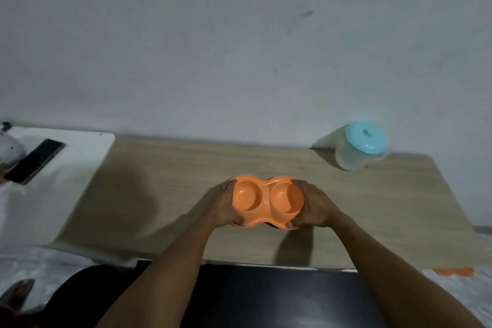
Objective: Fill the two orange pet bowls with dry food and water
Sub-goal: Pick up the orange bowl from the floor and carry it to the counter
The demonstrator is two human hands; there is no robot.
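A person is holding an orange double bowl by its two ends, above the middle of a wood-grain worktop; whether the bowl is resting on the surface or hanging just over it cannot be told; the left hand is gripping the left end, its fingers curling round the outer rim and the thumb pressing on the near edge; the right hand is gripping the right end in the same manner, wrapping round the rim with the thumb lying on the near edge; both round wells are facing up and showing bare orange plastic; both forearms are reaching in from the bottom of the view and casting shadows on the wood; a translucent container with a teal lid is standing at the far right corner of the worktop, near the pale wall and well apart from the bowl; to the left, a white surface is adjoining the worktop and carrying a dark phone, which is lying flat; a small orange piece is lying beyond the near right corner of the worktop, too blurred to identify.
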